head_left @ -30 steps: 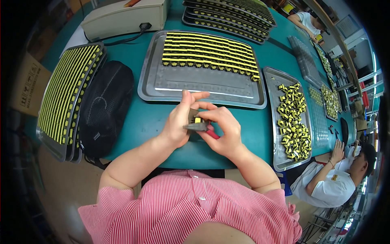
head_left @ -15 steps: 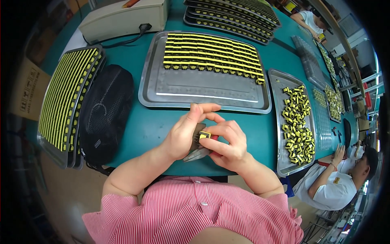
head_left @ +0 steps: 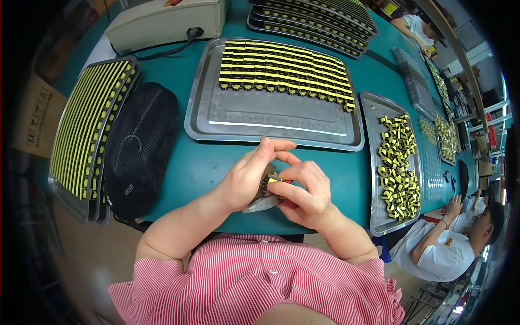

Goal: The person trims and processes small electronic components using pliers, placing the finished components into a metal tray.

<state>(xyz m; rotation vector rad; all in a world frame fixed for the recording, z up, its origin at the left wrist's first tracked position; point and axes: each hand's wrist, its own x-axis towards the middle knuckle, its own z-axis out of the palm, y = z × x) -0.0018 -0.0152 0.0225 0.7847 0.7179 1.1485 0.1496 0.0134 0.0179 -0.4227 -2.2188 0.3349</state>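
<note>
My two hands meet above the near table edge, in front of the middle tray. Between the thumb and index finger of my right hand [head_left: 307, 196] is a small yellow-and-black transformer [head_left: 274, 179], its thin pins facing my left palm. Something red shows behind those right fingers, and a blurred grey piece [head_left: 261, 204] sticks out below them; its kind is unclear. My left hand [head_left: 245, 180] is curled with its thumb raised, and a dark grey-brown thing lies against its palm, mostly hidden. The metal tray [head_left: 271, 123] beyond holds rows of the same transformers.
At right, another metal tray [head_left: 394, 223] carries a loose heap of transformers. Filled trays [head_left: 89, 135] and a black mesh bag [head_left: 142, 146] stand left. Behind are stacked trays [head_left: 314, 27] and a beige box [head_left: 162, 24] with a cable. Two people work on the right.
The transformer has tilted slightly between my hands, and the grey piece beneath has shifted and blurred. My hands stay in nearly the same place.
</note>
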